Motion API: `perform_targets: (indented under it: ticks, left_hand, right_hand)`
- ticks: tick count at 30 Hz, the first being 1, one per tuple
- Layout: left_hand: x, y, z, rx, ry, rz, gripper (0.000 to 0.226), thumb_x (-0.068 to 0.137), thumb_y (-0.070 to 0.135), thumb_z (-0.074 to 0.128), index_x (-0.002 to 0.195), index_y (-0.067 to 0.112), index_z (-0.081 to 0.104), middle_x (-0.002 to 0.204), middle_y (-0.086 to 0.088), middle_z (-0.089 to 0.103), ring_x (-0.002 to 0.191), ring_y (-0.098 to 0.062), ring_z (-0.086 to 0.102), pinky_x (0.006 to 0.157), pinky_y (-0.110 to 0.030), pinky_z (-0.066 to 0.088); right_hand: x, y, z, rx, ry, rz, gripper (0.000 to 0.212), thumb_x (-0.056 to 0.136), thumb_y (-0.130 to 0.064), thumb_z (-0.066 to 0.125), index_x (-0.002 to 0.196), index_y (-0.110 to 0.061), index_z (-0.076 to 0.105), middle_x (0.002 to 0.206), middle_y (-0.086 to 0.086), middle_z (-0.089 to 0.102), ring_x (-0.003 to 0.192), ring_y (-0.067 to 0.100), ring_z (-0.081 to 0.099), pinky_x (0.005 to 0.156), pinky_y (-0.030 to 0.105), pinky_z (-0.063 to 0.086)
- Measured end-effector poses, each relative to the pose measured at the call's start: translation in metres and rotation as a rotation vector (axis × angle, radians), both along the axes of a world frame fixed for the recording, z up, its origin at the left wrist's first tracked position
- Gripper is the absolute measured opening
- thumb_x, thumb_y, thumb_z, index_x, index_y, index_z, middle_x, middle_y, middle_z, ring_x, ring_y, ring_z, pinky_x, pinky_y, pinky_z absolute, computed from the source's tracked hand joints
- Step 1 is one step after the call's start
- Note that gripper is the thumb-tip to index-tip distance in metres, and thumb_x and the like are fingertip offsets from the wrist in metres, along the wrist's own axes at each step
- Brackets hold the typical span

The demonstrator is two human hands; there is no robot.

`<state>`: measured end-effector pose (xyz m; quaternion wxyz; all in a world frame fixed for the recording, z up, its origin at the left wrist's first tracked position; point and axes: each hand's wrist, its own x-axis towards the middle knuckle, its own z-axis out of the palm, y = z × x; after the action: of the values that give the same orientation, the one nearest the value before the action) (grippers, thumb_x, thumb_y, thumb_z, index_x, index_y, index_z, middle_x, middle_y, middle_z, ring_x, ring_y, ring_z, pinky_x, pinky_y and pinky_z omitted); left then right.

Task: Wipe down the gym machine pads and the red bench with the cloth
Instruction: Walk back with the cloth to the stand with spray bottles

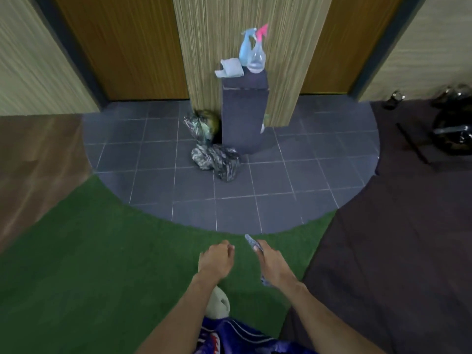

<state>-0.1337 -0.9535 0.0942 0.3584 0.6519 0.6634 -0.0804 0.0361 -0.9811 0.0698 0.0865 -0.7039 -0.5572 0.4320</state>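
Observation:
My right hand (272, 263) is closed around a blue-grey cloth (251, 241), whose ends stick out ahead of the fingers and below the wrist. My left hand (217, 259) hangs beside it with the fingers curled in and nothing in them. Both hands are over green turf, low in the head view. A second light-blue cloth (229, 68) lies folded on top of a dark pedestal (244, 118) ahead, next to a blue spray bottle (245, 48) and a clear spray bottle with a pink trigger (256, 58). No gym machine pad or red bench is in sight.
Two tied plastic bags (215, 159) sit on the grey tiles left of the pedestal. Brown doors flank a striped pillar (245, 26) behind it. Dark rubber matting (396, 226) lies to the right with kettlebells and weight plates (452, 131) at the far right.

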Motion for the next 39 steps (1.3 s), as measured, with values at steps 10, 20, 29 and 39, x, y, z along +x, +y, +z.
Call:
perform_targets:
  ticks: [10, 20, 29, 39]
  left_hand:
    - [-0.006, 0.368, 0.013, 0.032, -0.044, -0.055, 0.033, 0.105, 0.036, 0.033, 0.101, 0.013, 0.057, 0.107, -0.011, 0.066, 0.103, -0.034, 0.062, 0.094, -0.044, 0.045]
    - [0.045, 0.643, -0.009, 0.081, -0.101, 0.074, 0.035, 0.1, 0.036, 0.035, 0.102, 0.012, 0.061, 0.113, -0.012, 0.07, 0.1, -0.037, 0.064, 0.089, -0.045, 0.052]
    - [0.114, 0.847, -0.031, 0.164, -0.032, 0.242, 0.029, 0.104, 0.029, 0.035, 0.103, 0.011, 0.058, 0.108, -0.014, 0.065, 0.104, -0.035, 0.062, 0.087, -0.043, 0.047]
    - [0.107, 0.974, -0.14, 0.448, 0.088, 0.064, 0.053, 0.101, 0.029, 0.043, 0.15, 0.011, 0.036, 0.16, -0.015, 0.03, 0.147, -0.034, 0.033, 0.111, -0.048, 0.041]
  right_hand:
    - [0.012, 0.346, 0.006, 0.081, 0.034, -0.006, 0.053, 0.102, -0.046, 0.037, 0.151, -0.027, 0.039, 0.088, 0.009, 0.062, 0.054, 0.002, 0.043, 0.044, 0.02, 0.04]
    - [0.062, 0.642, 0.012, 0.128, 0.071, 0.058, 0.038, 0.108, -0.027, 0.036, 0.14, -0.013, 0.051, 0.124, 0.008, 0.065, 0.112, 0.026, 0.062, 0.083, 0.024, 0.039]
    - [0.136, 0.897, -0.024, 0.137, -0.003, 0.379, 0.05, 0.107, -0.044, 0.029, 0.148, -0.019, 0.043, 0.142, 0.014, 0.055, 0.125, 0.036, 0.055, 0.099, 0.051, 0.047]
    - [0.164, 1.066, -0.11, 0.727, -0.359, 1.283, 0.048, 0.109, -0.033, 0.034, 0.148, -0.009, 0.045, 0.155, 0.011, 0.045, 0.145, 0.026, 0.041, 0.115, 0.038, 0.041]
